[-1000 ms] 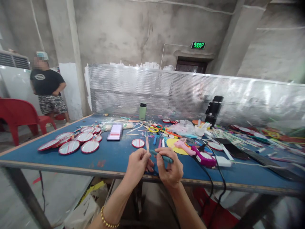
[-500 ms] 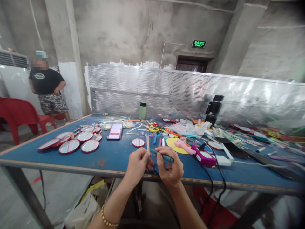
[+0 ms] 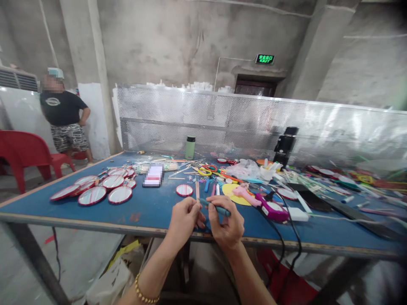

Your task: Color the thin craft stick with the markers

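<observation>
Left hand has the stick pinched at its 1 o'clock, right hand grips the pen at the stick's 4 o'clock, so a sloppy pinch could mean skids.

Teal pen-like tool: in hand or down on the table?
In hand: the right hand grips the teal pen-like tool, one end toward the thin strip in the left hand.
</observation>
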A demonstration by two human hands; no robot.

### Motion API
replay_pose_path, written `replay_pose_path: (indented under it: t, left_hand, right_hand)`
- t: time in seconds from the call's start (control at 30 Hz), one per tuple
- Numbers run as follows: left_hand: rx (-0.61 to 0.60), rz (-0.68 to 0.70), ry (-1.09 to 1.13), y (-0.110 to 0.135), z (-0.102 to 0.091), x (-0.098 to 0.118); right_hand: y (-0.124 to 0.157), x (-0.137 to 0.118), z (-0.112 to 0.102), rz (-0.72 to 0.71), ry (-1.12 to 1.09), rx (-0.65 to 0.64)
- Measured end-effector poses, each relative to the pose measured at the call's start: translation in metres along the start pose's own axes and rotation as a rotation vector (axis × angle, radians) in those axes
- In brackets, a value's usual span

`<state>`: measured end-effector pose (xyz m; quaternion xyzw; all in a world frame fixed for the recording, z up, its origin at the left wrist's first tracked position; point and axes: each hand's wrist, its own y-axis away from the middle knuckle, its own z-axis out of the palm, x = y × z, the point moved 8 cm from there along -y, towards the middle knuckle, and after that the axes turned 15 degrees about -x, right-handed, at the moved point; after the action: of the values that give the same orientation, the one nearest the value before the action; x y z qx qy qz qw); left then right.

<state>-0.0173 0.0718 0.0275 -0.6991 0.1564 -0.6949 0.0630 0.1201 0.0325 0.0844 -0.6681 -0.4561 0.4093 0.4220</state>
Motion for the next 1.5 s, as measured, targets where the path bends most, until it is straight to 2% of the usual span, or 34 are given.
replay_pose_path:
  t: [0.93,1.5]
  left_hand:
    - [-0.007,0.001,-0.022,-0.0003,-0.0001,-0.0032]
    - [-0.001,0.028,-0.028,-0.0008,-0.0007,-0.0010]
  right_hand:
    - [0.0003,0.0041,-0.0008,0.029,-0.011,0.038]
    - [-0.0003,0.0002,0.0027,-0.001,-0.005,-0.019]
